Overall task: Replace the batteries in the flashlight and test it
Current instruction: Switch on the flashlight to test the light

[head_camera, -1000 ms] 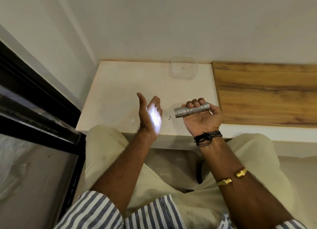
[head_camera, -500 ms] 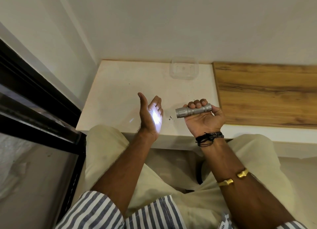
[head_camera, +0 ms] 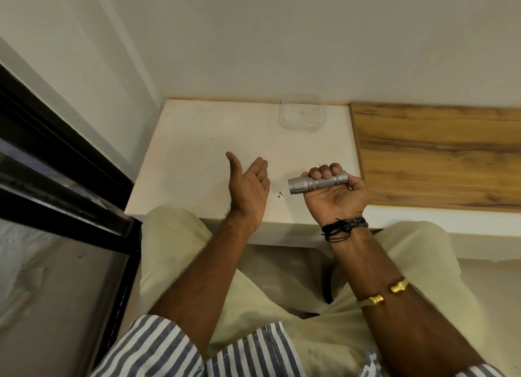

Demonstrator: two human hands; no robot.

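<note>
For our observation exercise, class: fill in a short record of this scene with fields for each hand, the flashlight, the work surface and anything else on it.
right hand: palm up, fingers wrapped around the flashlight
flashlight: silver, held level, head pointing toward the left hand
left hand: open, empty, palm facing the flashlight; no light spot on it
surface: pale tabletop, wood panel to its right
other item: clear plastic container at the table's back edge
</note>
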